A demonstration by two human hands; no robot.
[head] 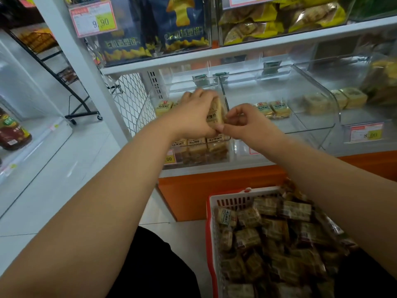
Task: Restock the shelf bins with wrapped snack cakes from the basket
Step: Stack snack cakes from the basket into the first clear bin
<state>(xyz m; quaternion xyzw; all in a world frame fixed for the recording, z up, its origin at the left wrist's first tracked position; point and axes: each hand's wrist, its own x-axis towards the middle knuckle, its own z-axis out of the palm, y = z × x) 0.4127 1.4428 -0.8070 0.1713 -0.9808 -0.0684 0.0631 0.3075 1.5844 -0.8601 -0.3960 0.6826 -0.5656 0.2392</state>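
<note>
A white shelf unit (pixel 236 51) fills the upper half of the frame, its upper tier stocked with dark blue snack bags (pixel 154 29) at top centre and yellow-wrapped packets (pixel 279 18) at top right. Below it sit clear plastic bins. The left bin (pixel 223 155), at centre frame, holds neat rows of wrapped snack cakes (pixel 196 147) stacked along its front wall. The middle bin (pixel 311 117), just to the right, holds only a few cakes near its back.

In the lower right, a white basket with a red rim (pixel 214 211) is piled with more wrapped cakes — partly covered by the person's right forearm.

Both bare arms reach up from the bottom corners and meet at centre frame over the left bin. The left hand (pixel 193 117) grips a small stack of cakes (pixel 216 114), fingers curled over its top. The right hand (pixel 247 123) pinches the stack's lower right edge, its fingers bent — the two hands touch at the fingertips.

A pink price tag (pixel 93 19) hangs at upper left.
</note>
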